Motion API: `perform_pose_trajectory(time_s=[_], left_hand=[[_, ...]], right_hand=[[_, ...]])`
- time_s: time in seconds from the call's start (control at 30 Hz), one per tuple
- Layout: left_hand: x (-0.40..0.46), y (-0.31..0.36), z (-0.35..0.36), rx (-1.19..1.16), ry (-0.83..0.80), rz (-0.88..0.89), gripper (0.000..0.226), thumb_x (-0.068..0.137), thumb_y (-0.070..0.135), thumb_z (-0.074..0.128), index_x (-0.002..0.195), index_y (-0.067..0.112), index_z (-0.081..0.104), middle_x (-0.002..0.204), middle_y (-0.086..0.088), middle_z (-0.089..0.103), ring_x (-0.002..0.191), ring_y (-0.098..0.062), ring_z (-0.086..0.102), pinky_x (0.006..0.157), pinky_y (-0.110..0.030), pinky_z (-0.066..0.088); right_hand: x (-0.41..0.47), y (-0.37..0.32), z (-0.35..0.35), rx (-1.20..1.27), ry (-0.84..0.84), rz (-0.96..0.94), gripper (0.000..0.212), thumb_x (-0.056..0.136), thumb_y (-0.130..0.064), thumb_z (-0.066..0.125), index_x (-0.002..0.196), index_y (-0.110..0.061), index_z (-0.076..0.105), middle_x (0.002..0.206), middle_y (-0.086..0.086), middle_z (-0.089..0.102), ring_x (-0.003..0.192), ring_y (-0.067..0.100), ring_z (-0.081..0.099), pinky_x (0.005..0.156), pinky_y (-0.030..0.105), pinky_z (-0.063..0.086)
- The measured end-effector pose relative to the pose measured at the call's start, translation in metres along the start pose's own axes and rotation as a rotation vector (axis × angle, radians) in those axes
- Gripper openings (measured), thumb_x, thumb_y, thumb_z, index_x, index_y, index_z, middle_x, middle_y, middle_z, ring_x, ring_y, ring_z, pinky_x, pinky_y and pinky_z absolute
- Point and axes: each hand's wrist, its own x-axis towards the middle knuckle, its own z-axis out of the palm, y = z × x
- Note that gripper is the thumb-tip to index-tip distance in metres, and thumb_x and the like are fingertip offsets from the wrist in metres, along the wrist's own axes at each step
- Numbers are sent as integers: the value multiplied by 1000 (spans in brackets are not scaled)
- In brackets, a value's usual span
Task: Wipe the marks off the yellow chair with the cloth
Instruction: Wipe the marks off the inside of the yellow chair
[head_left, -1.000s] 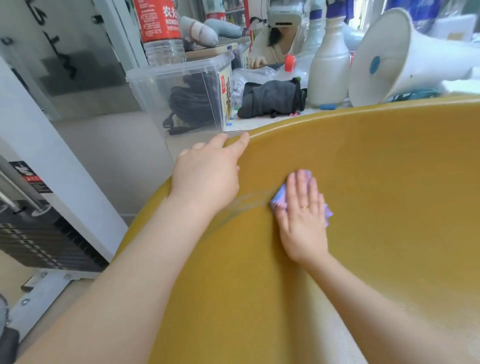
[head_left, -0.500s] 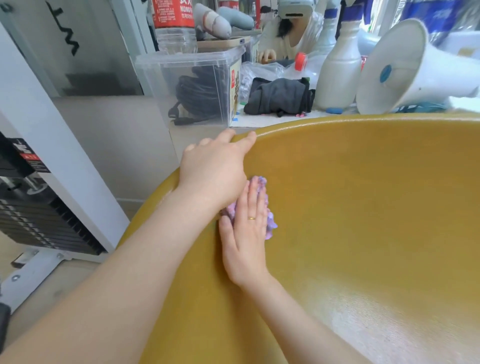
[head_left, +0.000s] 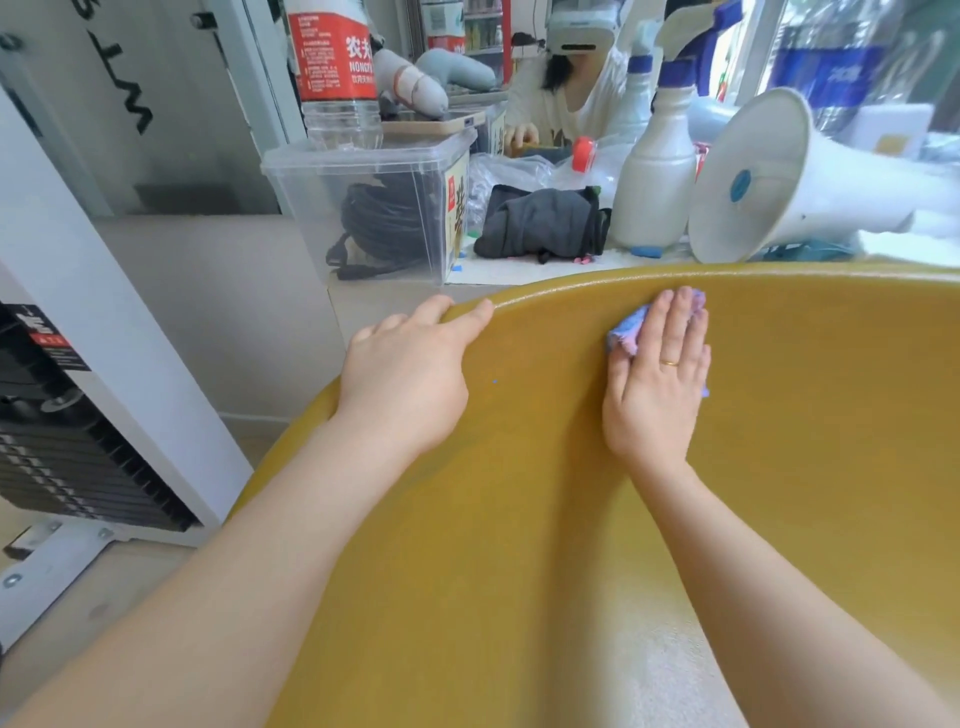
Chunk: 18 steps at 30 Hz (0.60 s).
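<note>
2 hands (head_left: 405, 379), 1 cloth (head_left: 626, 332), approx. 2 spray bottles (head_left: 655, 187)

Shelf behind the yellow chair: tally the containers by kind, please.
Spray bottles: 2
Red-label water bottle: 1
Clear plastic bins: 1
Total: 4

You are in what looks like a small shop or storefront workroom, not a home. At the top centre of the frame, shelves of packaged goods (head_left: 480, 31) stand behind a seated person (head_left: 566, 98) wearing a headset. The bench (head_left: 514, 267) across the upper middle is crowded with working clutter: a clear storage bin (head_left: 374, 208), a spray bottle (head_left: 657, 171), a white megaphone (head_left: 795, 182) at upper right. At the left edge stands a white machine with a black finned stack (head_left: 78, 467).
</note>
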Motion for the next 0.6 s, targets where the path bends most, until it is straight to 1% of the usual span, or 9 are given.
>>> perform_pose_trajectory(time_s=[0.07,0.13,0.2,0.23,0.3,0.37,0.47,0.53,0.6], left_hand=[[0,-1,0,-4,2,-1,61,93,9,34,141,45,20,153,8,25,131,-25,36,104,-35,30],[0,0,1,-5,6,1,61,93,10,34,141,45,21,152,9,26,130,-25,37,103,-34,31],[1,1,1,-23,0,-5,61,92,10,35,140,45,23,151,9,28,129,-25,39,102,-34,32],[2,1,1,-40,-3,-7,60,92,10,35,140,45,26,151,9,29,129,-25,40,102,-34,32],[3,2,-3,-83,-17,-16,58,92,8,35,138,43,32,149,9,34,129,-25,41,101,-34,35],[6,-1,-10,-158,-43,-38,53,90,8,35,134,37,43,145,4,43,129,-26,43,103,-36,38],[14,-7,-17,-435,-73,-76,42,91,16,33,127,17,55,135,-9,54,126,-26,47,107,-37,37],[13,-13,-25,-710,-130,-115,36,96,12,36,128,12,53,135,-8,54,125,-18,48,108,-28,35],[4,-23,-35,-832,-188,-97,35,97,11,39,131,13,48,135,-2,51,120,-7,47,97,-8,35]], right_hand=[[7,6,-2,-15,59,87,63,93,-41,13,147,-10,9,156,9,8,143,25,5,114,41,4],[11,-1,0,10,113,172,61,95,-39,17,146,-8,9,156,11,7,143,29,4,114,42,3],[13,-20,3,114,127,261,62,93,-35,24,146,-7,7,156,12,4,143,31,0,113,40,-2],[14,-33,5,180,114,283,64,91,-35,24,146,-7,6,156,12,1,143,31,-3,113,37,-6],[8,-66,7,278,63,215,70,86,-41,18,146,-7,4,156,11,-4,143,27,-8,111,32,-10],[-9,-101,9,369,7,70,74,82,-42,14,145,-5,5,154,7,-6,140,20,-11,112,31,-9],[-44,-143,6,568,-115,-64,69,85,-46,15,140,-10,-5,146,-3,-14,137,10,-18,113,28,-12],[-70,-158,-1,668,-221,-131,68,88,-51,18,137,-16,-11,146,-8,-18,135,1,-27,111,22,-17],[-99,-165,-13,733,-358,-189,67,86,-46,20,136,-19,-15,146,-11,-22,135,-1,-28,110,21,-19]])
